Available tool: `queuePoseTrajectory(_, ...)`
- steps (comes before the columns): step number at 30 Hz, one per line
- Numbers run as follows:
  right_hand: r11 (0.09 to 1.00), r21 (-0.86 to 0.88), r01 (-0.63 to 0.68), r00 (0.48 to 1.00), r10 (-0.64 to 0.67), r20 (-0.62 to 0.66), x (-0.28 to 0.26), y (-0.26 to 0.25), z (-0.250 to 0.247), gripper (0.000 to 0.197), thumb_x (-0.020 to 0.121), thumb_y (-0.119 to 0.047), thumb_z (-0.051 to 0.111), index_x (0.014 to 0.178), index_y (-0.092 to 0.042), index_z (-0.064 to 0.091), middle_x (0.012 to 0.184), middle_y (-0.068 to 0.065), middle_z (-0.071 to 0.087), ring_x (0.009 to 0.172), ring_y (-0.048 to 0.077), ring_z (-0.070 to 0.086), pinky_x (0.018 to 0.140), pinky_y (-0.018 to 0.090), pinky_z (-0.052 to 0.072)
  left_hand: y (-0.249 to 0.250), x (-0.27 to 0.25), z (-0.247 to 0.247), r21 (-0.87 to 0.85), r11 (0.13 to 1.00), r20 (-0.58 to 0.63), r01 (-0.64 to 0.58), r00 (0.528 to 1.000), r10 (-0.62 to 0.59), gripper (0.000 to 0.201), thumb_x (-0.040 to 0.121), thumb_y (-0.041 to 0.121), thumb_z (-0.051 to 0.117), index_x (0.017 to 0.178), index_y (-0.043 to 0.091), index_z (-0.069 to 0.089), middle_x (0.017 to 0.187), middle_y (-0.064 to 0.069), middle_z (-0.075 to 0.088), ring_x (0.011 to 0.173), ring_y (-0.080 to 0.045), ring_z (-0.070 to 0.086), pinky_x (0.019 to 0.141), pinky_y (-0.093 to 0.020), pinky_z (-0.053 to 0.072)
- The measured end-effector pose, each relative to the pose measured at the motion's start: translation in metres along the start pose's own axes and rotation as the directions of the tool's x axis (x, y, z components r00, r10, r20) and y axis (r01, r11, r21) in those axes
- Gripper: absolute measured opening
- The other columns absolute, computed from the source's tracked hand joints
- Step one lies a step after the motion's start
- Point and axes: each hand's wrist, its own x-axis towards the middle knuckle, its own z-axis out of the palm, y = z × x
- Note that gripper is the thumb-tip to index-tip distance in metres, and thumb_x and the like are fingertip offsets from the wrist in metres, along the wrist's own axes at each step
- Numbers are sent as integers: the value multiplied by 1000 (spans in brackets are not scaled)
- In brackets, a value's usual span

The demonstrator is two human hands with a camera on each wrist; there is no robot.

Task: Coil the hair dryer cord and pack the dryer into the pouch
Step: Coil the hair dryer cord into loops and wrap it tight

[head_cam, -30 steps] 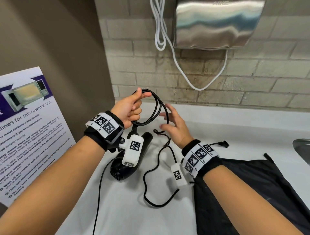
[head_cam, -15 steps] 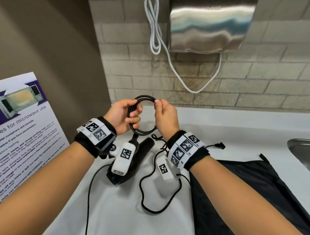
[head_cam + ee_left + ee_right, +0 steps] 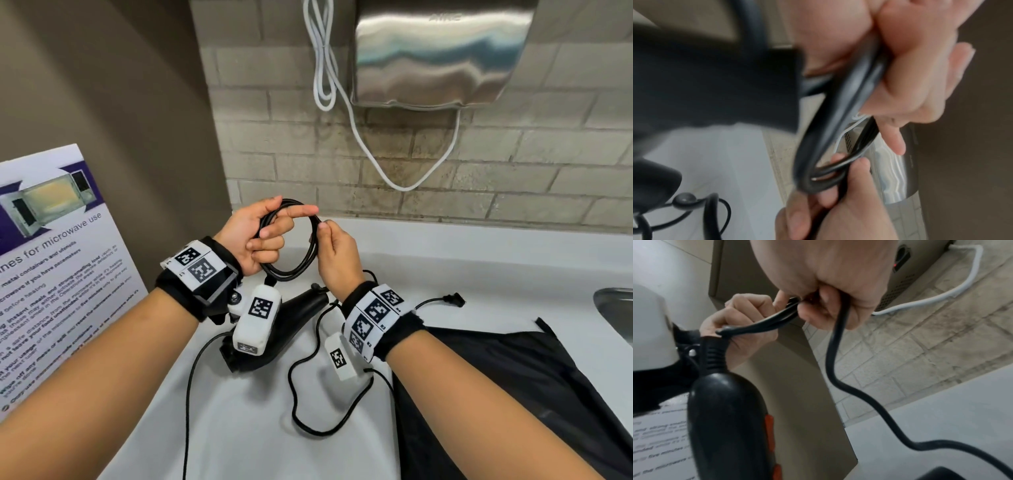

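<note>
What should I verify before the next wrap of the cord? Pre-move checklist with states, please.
1. Left hand holds the coil of black cord: ok.
2. Right hand pinches the cord at the coil's right side: ok.
3. Slack cord on the counter free of knots: cannot tell.
4. Plug lying loose on the counter: ok.
5. Hair dryer resting on the counter: ok.
6. Black pouch open for packing: cannot tell.

Since a second ago, closed right hand onto the cord, now pinching the coil's right side opposite the left hand, with another loop added and less slack on the counter.
</note>
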Motion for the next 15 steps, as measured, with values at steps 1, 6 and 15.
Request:
queuePoseTrajectory(1,1000,3,-14,1000,14,-14,1,0,0,38,99,-16,34,62,-23,37,55,-6,38,48,5,35,49,18,30,0,0,-1,1,1000,3,2,1000,-2,47,82,36,36,91,13,75,33,6,33,18,-1,23,26,-9,11)
queuePoseTrajectory(6,991,120,-68,997,70,-17,-3,9,8,35,99,-24,31,65,-26,38,52,-10,37,47,7,33,50,26,30,1,0,-5,-27,999,127,28,992,-24,54,54,36,80,102,12,72,39,6,39,28,-6,10,24,-10,16)
queuePoseTrajectory(15,982,38,-184,967,174,186,-36,35,23,19,98,-13,35,81,-20,41,64,-8,58,67,20,56,75,33,45,-1,7,-7,-83,996,-38,-45,998,42,37,72,30,53,93,10,75,47,6,40,19,-4,27,23,-11,13)
